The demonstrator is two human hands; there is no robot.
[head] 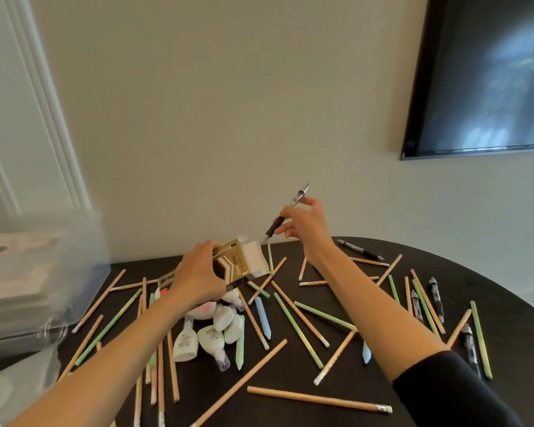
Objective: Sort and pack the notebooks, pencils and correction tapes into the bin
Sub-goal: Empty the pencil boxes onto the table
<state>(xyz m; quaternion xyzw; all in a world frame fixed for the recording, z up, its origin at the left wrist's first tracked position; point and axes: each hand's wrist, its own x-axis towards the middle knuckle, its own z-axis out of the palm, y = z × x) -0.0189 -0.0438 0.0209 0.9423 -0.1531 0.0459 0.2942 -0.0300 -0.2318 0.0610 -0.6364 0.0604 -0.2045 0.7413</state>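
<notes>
**Right hand (302,224) pinching a black pen (298,198), left hand (198,274) gripping a gold box (233,263)**

We see both items held above the dark table (290,374). Pencils (319,399) lie scattered across it, and correction tapes (211,329) cluster beneath the left hand. We note the clear bin (43,272) at the table's left edge; its contents are blurred.

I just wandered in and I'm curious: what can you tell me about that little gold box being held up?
The box is small, of gold and dark brown card with pale angled stripes; its print is too blurred to read. Its white end flap stands open on the right. The left hand grips its other end, holding it tilted above the dark table and the white correction tapes.
</notes>
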